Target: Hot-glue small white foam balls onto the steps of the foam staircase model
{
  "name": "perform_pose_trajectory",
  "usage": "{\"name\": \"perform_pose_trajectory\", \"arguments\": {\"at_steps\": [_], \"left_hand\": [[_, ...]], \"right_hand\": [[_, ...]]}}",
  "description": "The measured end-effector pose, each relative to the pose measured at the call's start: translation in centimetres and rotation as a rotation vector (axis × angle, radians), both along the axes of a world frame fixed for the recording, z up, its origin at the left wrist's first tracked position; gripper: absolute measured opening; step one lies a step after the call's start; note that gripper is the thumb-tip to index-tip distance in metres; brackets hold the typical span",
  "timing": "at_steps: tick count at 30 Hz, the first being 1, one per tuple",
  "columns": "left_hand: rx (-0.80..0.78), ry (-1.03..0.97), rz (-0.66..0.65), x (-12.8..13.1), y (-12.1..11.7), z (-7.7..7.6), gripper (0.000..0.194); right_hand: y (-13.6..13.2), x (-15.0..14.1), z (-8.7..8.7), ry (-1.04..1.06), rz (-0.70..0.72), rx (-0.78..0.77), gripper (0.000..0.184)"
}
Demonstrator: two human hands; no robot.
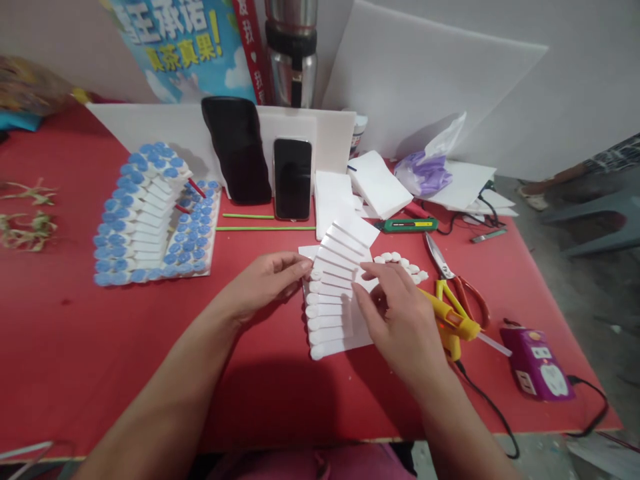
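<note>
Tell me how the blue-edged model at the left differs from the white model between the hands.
Colour: the blue-edged model has blue round pieces; the white model has white round pieces.
Coverage: the blue-edged model has them on both sides of its pale strips; the white model shows them along its left edge only.
Shared: both have pale strips fanned in a curve.

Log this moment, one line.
left hand: at left edge of white stepped card piece; right hand: at its right side; white round pads: along left edge, others clustered rightward; yellow plastic glue gun: on red table
</note>
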State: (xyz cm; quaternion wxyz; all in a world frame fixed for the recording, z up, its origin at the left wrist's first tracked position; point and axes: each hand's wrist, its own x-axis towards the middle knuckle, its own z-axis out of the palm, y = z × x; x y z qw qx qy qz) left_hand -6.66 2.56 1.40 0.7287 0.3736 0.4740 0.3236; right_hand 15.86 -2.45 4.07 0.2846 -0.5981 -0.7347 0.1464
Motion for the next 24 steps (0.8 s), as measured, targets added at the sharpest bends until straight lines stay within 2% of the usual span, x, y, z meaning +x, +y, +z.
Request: {"name": "perform_pose_trajectory", "arguments": {"at_steps": [2,7,14,24], "left_hand": [[-0.003,0.014,-0.028,-0.3,0.0,0.0,0.029],[-0.039,0.079,-0.093,-1.1,0.2,0.1,0.026],[-0.07,0.047,-0.023,-1.3,0.3,-0.4,0.025],[-0.036,0.074,-0.064,-1.5,0.4,-0.2,0.022]], "right_hand": [[-0.7,0.3,-0.3,-0.03,-0.042,-0.039,0.023],[-1.3,0.1,-1.4,0.02,-0.016,-0.179,0.024],[-0.7,-0.3,-1.4,0.046,-0.004,-0.214,0.028],[-0.7,0.1,-1.3,0.063,0.027,-0.233,0.028]]}}
